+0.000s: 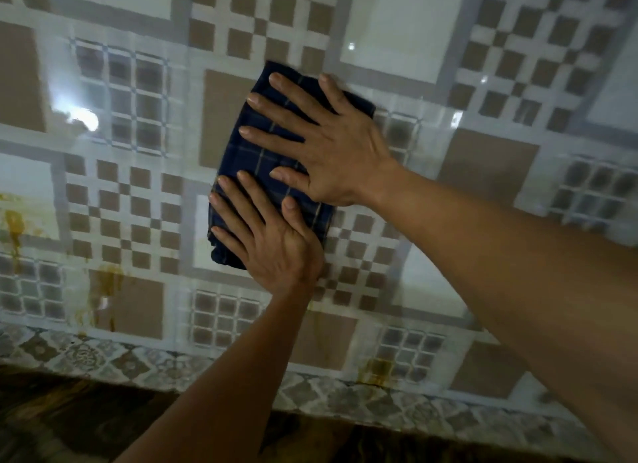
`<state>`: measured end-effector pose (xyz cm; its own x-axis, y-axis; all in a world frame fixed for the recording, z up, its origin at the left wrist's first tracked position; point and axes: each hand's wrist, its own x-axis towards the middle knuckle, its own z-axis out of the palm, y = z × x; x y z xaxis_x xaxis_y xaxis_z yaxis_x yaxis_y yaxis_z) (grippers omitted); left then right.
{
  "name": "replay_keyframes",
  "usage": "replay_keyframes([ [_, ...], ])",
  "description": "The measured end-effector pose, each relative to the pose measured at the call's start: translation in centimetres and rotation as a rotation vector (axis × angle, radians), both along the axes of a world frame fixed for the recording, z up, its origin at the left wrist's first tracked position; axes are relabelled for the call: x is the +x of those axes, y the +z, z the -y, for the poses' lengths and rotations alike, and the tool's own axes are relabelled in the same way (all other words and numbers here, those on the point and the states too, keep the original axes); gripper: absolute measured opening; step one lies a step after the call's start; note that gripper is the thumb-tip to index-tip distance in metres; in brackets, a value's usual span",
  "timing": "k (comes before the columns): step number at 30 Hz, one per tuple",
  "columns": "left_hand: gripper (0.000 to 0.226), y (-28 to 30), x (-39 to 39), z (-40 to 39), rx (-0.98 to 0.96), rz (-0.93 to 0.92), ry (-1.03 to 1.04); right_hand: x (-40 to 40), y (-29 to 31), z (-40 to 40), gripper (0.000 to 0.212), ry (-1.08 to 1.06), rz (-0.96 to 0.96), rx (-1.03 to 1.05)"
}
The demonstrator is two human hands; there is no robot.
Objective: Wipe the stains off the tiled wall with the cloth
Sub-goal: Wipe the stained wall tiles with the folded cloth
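A folded dark blue checked cloth (255, 159) lies flat against the glossy tiled wall (407, 38). My right hand (331, 141) presses its upper half with fingers spread. My left hand (272, 241) presses its lower half, palm flat and fingers apart. Yellow-brown stains show on the wall: drips at the far left (13, 224), a streaked patch at the lower left (107, 286), and a smear near the wall's base at the lower right (376, 369).
A band of patterned border tiles (103, 355) runs along the bottom of the wall. Below it lies a dark brown surface (69, 424). Bright light glares off the tiles at the left (83, 117).
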<state>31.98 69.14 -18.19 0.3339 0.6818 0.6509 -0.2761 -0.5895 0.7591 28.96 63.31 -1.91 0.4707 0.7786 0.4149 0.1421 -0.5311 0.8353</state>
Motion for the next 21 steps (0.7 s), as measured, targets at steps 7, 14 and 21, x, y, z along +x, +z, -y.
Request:
replay_keyframes([
  [7,0.063,-0.5,-3.4,14.7,-0.024,-0.023,0.039,-3.1,-0.9,14.2,0.061,0.031,0.011,0.001],
  [14,0.062,-0.5,-5.9,26.2,-0.035,-0.013,0.038,-5.0,-1.0,25.8,0.062,0.067,0.016,0.014],
  [21,0.062,-0.4,-6.9,31.2,-0.052,-0.023,0.046,-6.0,-1.0,30.7,0.062,0.072,0.020,0.014],
])
